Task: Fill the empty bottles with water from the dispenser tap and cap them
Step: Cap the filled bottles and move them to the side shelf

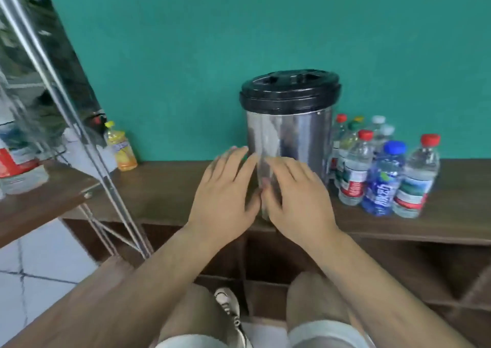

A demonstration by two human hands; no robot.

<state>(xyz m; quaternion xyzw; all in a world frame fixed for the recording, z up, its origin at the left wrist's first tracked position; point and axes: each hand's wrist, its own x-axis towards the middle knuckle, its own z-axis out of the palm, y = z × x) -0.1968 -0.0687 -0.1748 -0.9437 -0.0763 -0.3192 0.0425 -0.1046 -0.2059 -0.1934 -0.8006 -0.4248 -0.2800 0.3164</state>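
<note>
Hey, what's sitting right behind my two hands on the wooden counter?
The steel water dispenser with its black lid. The left hand and right hand cover its lower front, so any tap there cannot be seen.

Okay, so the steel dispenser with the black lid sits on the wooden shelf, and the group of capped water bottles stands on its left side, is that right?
Not quite. The head view shows the capped water bottles standing to the right of the steel dispenser, not its left. The black lid and the wooden shelf are as you said. Only a yellow bottle stands on its left.
</note>
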